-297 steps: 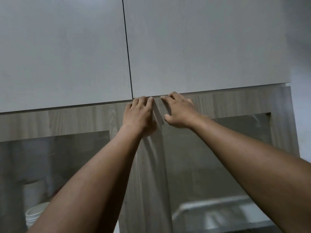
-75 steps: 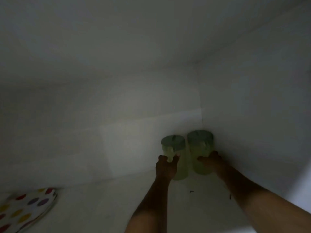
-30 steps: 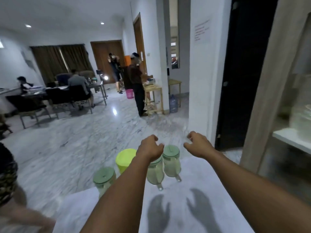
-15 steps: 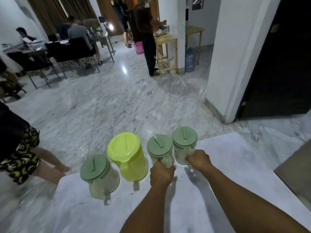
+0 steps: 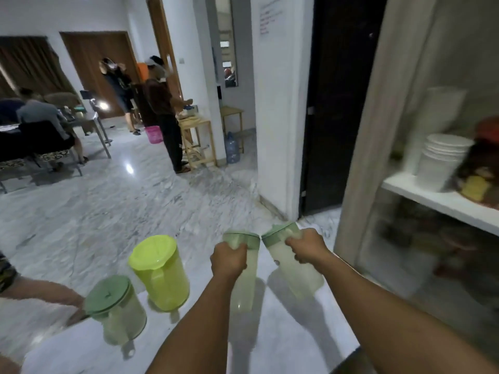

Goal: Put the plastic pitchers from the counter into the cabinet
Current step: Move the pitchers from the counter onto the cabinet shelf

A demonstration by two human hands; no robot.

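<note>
My left hand (image 5: 228,261) is closed around the handle of a clear pitcher with a pale green lid (image 5: 243,282), lifted off the white counter (image 5: 283,336). My right hand (image 5: 306,245) grips a second clear green-lidded pitcher (image 5: 295,271), also lifted and tilted to the right. The two lids nearly touch. Still standing on the counter are a lime-yellow pitcher (image 5: 160,273) and, nearer the left edge, another clear pitcher with a green lid (image 5: 116,310).
A glass-fronted cabinet (image 5: 437,201) stands close on the right, with stacked white cups (image 5: 438,160) on its shelf. Beyond the counter's far edge lies marble floor. A person's arm (image 5: 40,292) reaches in at the left. Several people stand or sit farther back.
Both hands have raised their two pitchers off the counter, the right one tipping. My view has lifted from the counter toward the room and cabinet.
</note>
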